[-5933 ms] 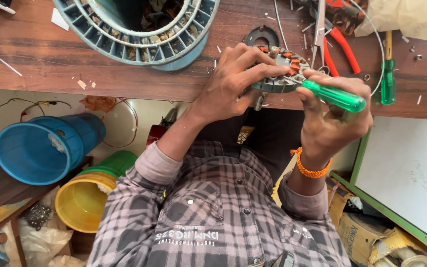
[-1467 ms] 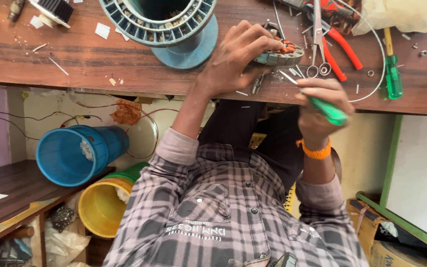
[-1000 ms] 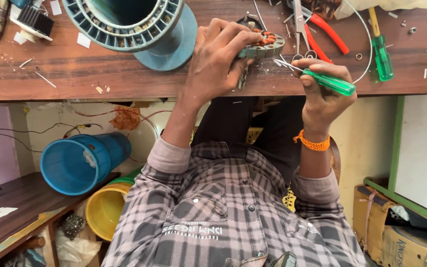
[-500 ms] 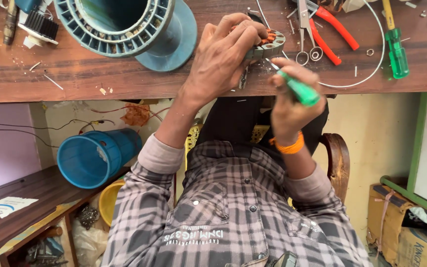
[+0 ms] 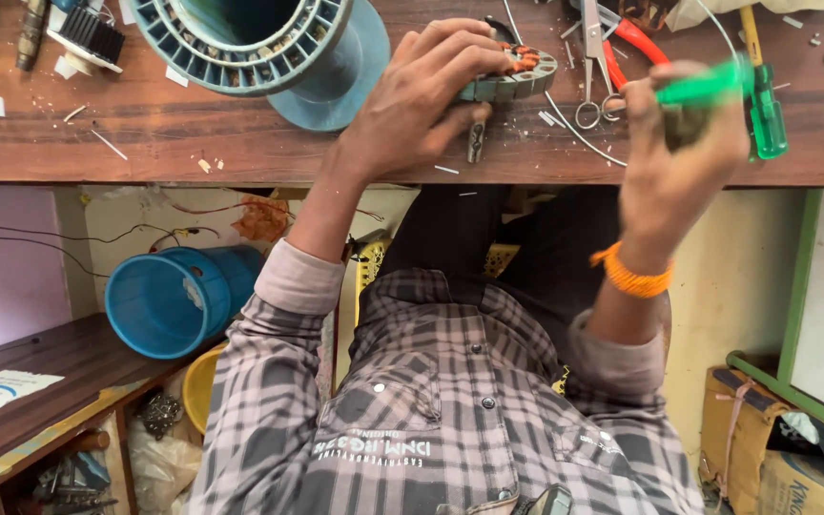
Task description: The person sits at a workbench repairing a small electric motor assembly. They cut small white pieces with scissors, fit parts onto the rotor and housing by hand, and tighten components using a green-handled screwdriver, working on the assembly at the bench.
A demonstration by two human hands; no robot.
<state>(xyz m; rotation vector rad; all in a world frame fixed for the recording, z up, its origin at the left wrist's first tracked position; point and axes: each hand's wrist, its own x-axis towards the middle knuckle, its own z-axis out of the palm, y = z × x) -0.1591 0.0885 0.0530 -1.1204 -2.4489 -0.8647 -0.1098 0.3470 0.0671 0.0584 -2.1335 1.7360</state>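
My left hand (image 5: 412, 114) grips a small round motor stator (image 5: 517, 81) with copper windings, pressing it on the wooden workbench (image 5: 193, 143). My right hand (image 5: 669, 181) is shut on a green-handled screwdriver (image 5: 698, 91) and is held off to the right of the stator, apart from it. An orange band circles my right wrist. The screwdriver's tip is hidden behind my fingers.
A large blue-grey ribbed ring (image 5: 250, 48) stands at the bench's back left. Scissors (image 5: 591, 57), red-handled pliers (image 5: 631, 43) and a second green screwdriver (image 5: 767, 105) lie right of the stator. A blue bucket (image 5: 178, 300) and a yellow one (image 5: 204, 386) sit below; cardboard boxes (image 5: 765, 458) lower right.
My right hand has drawn the green screwdriver away from the stator, out to the right. My left hand has stayed on the stator.
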